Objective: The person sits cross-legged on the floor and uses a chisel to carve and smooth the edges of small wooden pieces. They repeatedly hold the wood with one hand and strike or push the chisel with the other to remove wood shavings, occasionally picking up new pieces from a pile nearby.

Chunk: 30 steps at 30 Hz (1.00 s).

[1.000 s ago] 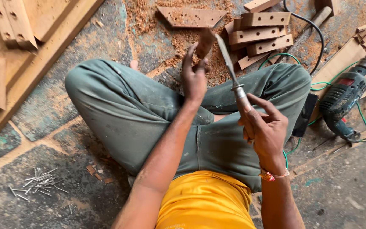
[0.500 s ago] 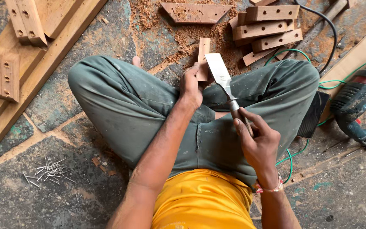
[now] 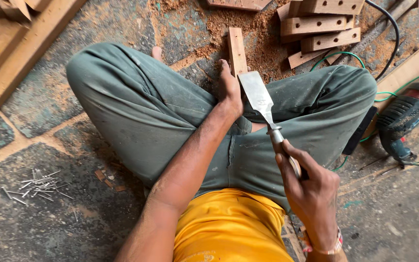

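Chisel (image 3: 260, 99) in right hand (image 3: 309, 187); left hand (image 3: 230, 90) steadies wood strip (image 3: 236, 51).

Place was a woodworking workshop, floor-level setup. Rough stone floor (image 3: 49, 97) was covered in sawdust (image 3: 263, 43). Drilled wooden blocks (image 3: 323, 26) lay stacked at the top, long wooden planks (image 3: 20, 53) at the upper left. A green power drill (image 3: 406, 114) with green and black cables (image 3: 389, 34) sat at the right. Loose nails (image 3: 37, 187) were scattered at the lower left. A wide chisel (image 3: 263, 102) was in use over a wood strip (image 3: 236, 48).
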### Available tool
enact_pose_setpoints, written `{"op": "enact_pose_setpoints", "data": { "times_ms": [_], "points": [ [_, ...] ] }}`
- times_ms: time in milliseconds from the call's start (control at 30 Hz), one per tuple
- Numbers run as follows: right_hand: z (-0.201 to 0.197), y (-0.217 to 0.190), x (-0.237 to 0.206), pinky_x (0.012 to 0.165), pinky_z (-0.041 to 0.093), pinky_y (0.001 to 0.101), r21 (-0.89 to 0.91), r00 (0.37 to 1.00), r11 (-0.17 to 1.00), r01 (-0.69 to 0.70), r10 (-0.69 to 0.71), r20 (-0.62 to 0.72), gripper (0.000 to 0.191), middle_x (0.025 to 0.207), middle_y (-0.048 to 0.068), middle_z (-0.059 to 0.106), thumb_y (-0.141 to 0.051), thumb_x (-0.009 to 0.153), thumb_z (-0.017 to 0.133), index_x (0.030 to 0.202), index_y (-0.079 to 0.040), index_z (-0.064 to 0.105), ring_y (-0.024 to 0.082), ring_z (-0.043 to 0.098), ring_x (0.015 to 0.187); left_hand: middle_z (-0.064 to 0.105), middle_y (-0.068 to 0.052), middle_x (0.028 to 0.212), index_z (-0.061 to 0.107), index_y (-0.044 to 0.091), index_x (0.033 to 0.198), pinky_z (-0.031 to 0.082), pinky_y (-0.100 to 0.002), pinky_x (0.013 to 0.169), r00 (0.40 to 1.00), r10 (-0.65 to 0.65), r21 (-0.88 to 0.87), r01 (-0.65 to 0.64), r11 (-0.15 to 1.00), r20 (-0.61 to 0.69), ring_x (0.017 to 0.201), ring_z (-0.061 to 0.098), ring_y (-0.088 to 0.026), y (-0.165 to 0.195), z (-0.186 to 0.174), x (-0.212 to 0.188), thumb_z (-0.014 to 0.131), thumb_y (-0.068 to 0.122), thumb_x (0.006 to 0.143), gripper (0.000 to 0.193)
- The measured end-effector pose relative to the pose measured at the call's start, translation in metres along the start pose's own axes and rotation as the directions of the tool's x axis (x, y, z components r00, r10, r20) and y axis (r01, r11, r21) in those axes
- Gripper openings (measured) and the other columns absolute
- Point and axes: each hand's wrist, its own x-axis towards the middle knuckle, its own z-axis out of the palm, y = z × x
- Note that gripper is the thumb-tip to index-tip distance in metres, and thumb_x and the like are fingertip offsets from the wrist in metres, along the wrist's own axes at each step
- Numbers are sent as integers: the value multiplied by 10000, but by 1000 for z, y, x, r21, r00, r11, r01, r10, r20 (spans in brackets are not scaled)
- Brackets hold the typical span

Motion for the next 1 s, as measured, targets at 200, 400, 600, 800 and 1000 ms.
{"op": "enact_pose_setpoints", "data": {
  "times_ms": [200,400,600,800,1000],
  "points": [
    [4,-11,0,450,386,276,-27,1000,999,22,-22,0,217,674,107,700,-116,946,759,1151,-43,753,44,552,496,672,-113,884,623,27,1116,602,-379,693,989,-146,-27,145,989,-34,769,696,-212,2,7,-5,311,570,1042,630],
    [20,-18,8,516,397,261,14,998,999,46,-45,-32,169,714,149,639,-89,993,741,1149,-25,730,62,492,546,696,-82,900,641,80,1131,555,-375,617,993,-111,8,111,994,27,751,684,-194,-8,4,-4,310,530,1029,569],
    [24,-26,34,457,368,298,-35,999,998,54,-54,1,191,635,156,620,-109,978,753,1158,-43,744,117,510,479,714,-50,952,636,51,1194,592,-319,675,999,-49,-127,51,991,19,798,714,-162,-16,5,3,324,509,1067,568],
    [26,-34,52,483,400,322,-90,987,983,160,-161,-2,140,644,206,581,-130,982,756,1081,-33,738,216,574,469,703,-13,883,676,100,1135,486,-299,504,998,-51,-117,56,992,48,651,663,-133,-6,9,-9,294,500,1052,560],
    [45,-18,62,512,435,321,-28,985,985,173,-173,-9,128,819,208,699,-102,1021,747,1117,-24,714,248,651,562,470,-38,590,494,70,879,315,-308,330,970,-233,-146,240,960,63,380,399,-148,1,10,-19,318,643,1056,625]
  ]
}}
